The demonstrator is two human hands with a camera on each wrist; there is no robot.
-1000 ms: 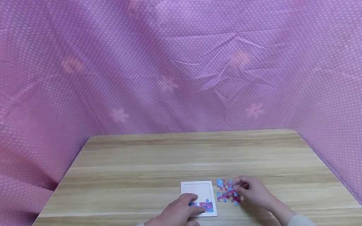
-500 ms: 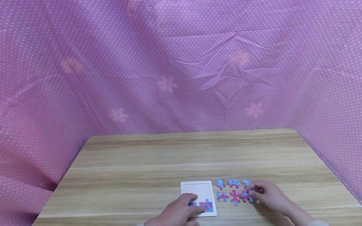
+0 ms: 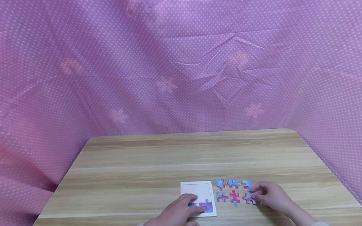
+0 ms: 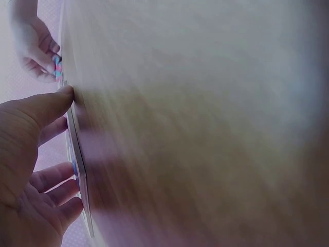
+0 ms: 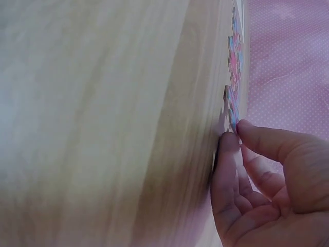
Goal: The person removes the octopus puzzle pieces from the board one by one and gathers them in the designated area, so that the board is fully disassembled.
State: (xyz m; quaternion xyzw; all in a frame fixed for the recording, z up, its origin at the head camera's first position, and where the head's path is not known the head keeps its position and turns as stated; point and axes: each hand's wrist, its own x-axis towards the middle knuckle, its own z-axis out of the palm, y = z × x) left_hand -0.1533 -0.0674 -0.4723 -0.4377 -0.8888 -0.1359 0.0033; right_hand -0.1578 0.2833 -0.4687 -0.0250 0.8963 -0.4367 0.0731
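My left hand (image 3: 176,214) rests on a white puzzle board (image 3: 203,187), fingers extended over its lower left part. Jigsaw pieces (image 3: 209,206) in blue, purple and pink lie along the board's bottom edge, partly hidden by those fingers. In the left wrist view, the thumb (image 4: 56,105) is at the board's near edge. Right of the board, my right hand (image 3: 270,196) pinches a blue and pink jigsaw piece (image 3: 247,198) between thumb and fingertips. The right wrist view shows this piece (image 5: 232,108) tilted, one edge raised.
Several loose jigsaw pieces (image 3: 234,195) lie in two rows between the board and my right hand. One piece (image 3: 247,184) is just behind the pinched one. The wooden table (image 3: 141,173) is bordered by a pink dotted cloth (image 3: 180,102).
My right hand has moved to the right from over the loose pieces, shifting the pinched piece a little right. The pieces now stand apart in two rows. The left hand has stayed put.
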